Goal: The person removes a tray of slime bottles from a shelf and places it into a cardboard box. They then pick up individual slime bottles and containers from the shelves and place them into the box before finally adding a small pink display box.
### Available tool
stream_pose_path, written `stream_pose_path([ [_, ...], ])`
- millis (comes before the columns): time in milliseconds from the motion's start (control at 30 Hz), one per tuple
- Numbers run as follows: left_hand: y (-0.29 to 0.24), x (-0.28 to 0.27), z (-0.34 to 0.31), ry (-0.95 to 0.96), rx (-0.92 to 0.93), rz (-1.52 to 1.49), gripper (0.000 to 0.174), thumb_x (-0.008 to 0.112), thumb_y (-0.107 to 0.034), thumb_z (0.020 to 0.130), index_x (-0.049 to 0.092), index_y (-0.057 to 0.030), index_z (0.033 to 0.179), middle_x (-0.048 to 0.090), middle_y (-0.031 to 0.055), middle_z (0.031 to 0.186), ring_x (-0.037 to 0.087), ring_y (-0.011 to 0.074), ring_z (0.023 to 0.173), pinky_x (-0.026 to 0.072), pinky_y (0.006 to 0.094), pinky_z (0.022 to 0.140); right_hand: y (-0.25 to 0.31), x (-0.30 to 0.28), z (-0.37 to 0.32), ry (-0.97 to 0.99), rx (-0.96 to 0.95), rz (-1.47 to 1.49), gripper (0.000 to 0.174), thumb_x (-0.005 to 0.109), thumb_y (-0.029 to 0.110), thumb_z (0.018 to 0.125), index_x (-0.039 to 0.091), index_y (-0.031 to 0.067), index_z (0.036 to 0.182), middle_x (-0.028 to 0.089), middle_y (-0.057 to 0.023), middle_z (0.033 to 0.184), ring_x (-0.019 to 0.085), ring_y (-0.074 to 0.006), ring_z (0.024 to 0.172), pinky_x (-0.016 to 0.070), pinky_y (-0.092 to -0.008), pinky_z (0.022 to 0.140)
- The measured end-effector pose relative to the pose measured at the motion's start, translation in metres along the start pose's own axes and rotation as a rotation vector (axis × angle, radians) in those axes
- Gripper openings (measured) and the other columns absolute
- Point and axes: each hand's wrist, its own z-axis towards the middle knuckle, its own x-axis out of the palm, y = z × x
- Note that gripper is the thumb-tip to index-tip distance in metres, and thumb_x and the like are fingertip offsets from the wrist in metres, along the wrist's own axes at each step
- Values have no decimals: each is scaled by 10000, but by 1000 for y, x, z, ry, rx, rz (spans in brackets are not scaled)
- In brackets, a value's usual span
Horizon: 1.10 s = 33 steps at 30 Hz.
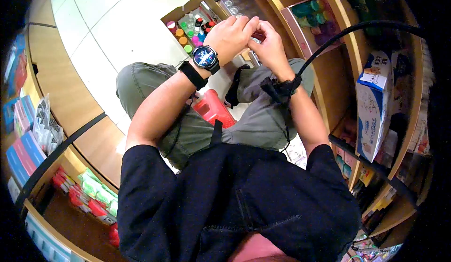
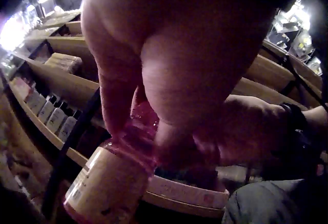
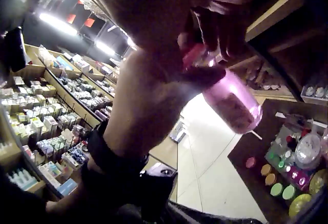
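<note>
While pinched between both hands, pink bottle [image 2: 110, 180]: small, translucent, with a pale label round its body; held in front of the seated person, above the knees.
Long axis: tilted; the neck end sits up among the fingers, and the base points down and away, free of any hand.
Head view of bottle: almost wholly hidden behind the fingers.
Left hand [image 1: 230, 34]: fingers curled, closed round the bottle's upper part; its thumb lies along the side in the right wrist view.
Right hand [image 1: 270, 43]: fingers bent over the neck end, touching the left hand's fingertips; whether it grasps a cap or the bottle itself cannot be told.
Nearer hand: neither; both meet at the same end, the left covering more of the body.
Watch [image 1: 205, 56]: on the left wrist.
Black cable [image 1: 338, 34]: runs up from the right wrist strap.
Cardboard box [image 1: 176, 13]: on the floor just beyond the hands, holding small coloured pots.
Red stool [image 1: 213, 109]: under the person.
Wooden shelves [image 1: 329, 88]: to the right, stocked.
Blue-and-white carton [image 1: 373, 102]: on those shelves.
</note>
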Motion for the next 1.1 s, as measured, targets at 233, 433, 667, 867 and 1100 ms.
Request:
stream_pose_path([
  [233,70,62,-33,309,-399,51,279,624,-144,730,556,-55,986,544,172,981,570,343,897,492,405,753,-41,-17,17,24,134,78,245,691,182,765,613,0,909,638,-79,876,617,-154,816,492,-279,756],
  [433,135,82,-79,397,-734,51,268,660,-189,670,646,-68,909,556,221,1005,568,358,922,478,394,820,-63,-15,13,-10,225,178,197,655,155,799,613,0,914,639,-50,849,595,-112,794,478,-249,729],
  [667,177,83,-81,407,-822,134,302,687,-295,654,671,-94,879,622,176,873,561,324,920,472,372,821,-73,-1,16,-14,167,296,177,611,146,825,606,-2,920,631,-44,813,574,-93,716,475,-240,665],
  [867,182,102,-81,543,-843,373,310,638,-295,735,634,-134,1001,584,164,972,550,330,945,471,400,815,-61,-11,21,-17,237,288,173,586,138,825,598,-1,926,630,-54,799,592,-112,711,486,-260,673],
  [1100,167,109,-77,722,-875,708,435,619,-409,734,554,-230,1126,577,59,1078,490,253,1096,357,409,927,-64,-12,24,-6,283,289,177,580,128,828,586,-12,936,640,-90,836,629,-156,773,498,-277,725],
])
